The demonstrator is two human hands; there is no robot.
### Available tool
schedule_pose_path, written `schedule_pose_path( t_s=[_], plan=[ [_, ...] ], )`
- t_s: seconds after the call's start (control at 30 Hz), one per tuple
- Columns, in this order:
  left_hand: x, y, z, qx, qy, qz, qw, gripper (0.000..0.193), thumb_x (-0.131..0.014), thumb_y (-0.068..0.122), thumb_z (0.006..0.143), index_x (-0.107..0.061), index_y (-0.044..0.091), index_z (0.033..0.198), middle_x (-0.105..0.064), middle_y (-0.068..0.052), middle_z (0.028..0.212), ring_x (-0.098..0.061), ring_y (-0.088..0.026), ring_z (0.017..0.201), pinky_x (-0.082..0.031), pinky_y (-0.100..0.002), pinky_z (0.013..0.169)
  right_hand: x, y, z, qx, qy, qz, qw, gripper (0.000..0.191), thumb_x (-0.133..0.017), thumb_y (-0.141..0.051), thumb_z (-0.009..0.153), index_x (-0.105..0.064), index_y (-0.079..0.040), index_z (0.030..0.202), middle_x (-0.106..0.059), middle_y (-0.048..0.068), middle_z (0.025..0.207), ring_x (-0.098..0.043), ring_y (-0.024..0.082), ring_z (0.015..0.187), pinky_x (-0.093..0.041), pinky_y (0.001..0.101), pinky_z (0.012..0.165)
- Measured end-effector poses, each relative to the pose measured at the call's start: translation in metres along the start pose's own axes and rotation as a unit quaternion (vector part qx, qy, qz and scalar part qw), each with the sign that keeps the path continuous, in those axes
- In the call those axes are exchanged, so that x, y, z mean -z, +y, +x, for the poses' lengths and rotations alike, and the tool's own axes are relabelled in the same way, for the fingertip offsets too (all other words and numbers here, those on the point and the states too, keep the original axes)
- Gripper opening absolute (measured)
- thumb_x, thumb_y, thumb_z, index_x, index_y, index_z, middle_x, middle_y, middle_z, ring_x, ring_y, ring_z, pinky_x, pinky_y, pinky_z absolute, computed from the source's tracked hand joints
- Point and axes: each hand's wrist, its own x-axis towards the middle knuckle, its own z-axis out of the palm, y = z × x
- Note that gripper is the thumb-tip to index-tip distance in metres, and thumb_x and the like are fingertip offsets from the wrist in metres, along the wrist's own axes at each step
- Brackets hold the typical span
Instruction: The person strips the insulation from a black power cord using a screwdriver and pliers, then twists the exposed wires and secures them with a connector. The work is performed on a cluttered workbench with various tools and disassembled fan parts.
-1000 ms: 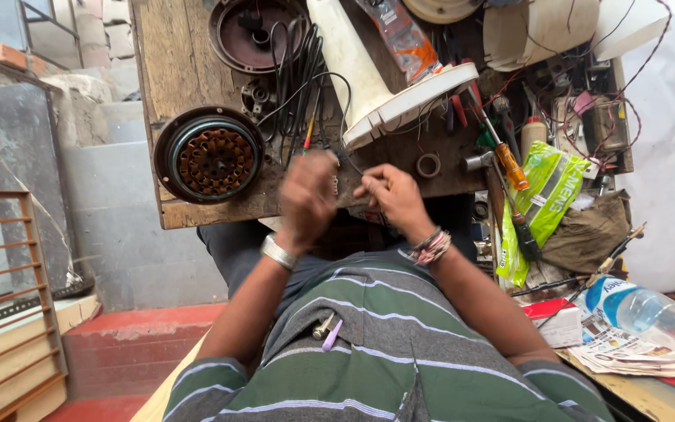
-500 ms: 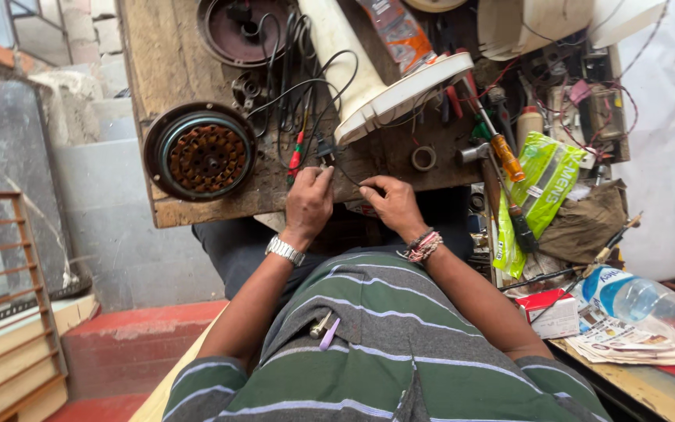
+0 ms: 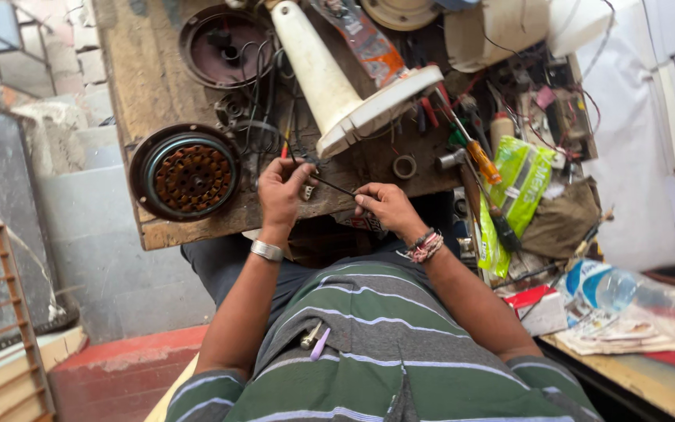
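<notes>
Both hands work one black wire [image 3: 336, 186] at the bench [image 3: 130, 62] edge. Our left hand [image 3: 281, 190] pinches its far end, our right hand [image 3: 384, 207] its near end. We note the stator [image 3: 187, 173] at nine o'clock, bare and unconnected; wiring appears early, most remaining.
</notes>
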Motion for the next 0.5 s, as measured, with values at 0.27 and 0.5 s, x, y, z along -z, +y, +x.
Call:
schedule_pose_path(
  t_s=[0.27, 0.5],
  plan=[
    [-0.034, -0.028, -0.004, 0.026, 0.036, 0.225, 0.973, 0.024, -0.076, 0.013, 0.096, -0.059, 0.0, 0.086, -0.073, -0.009, 0.072, -0.068, -0.014, 0.057, -0.048, -0.025, 0.048, 0.027, 0.018, 0.013, -0.095, 0.065, -0.087, 0.99, 0.022, -0.065, -0.021, 0.094, -0.076, -0.003, 0.097, -0.072, 0.005, 0.072, -0.061, 0.012, 0.06, -0.047, 0.0285, 0.055],
    [-0.035, -0.037, 0.011, 0.041, -0.091, 0.139, 0.985, 0.015, -0.074, 0.007, 0.089, -0.065, 0.004, 0.1, -0.073, -0.004, 0.083, -0.072, -0.01, 0.066, -0.057, -0.025, 0.051, 0.026, 0.007, 0.026, -0.023, 0.081, -0.241, 0.967, 0.03, -0.062, -0.028, 0.092, -0.075, -0.001, 0.087, -0.075, 0.007, 0.072, -0.072, 0.021, 0.067, -0.055, 0.0364, 0.065]
  ],
)
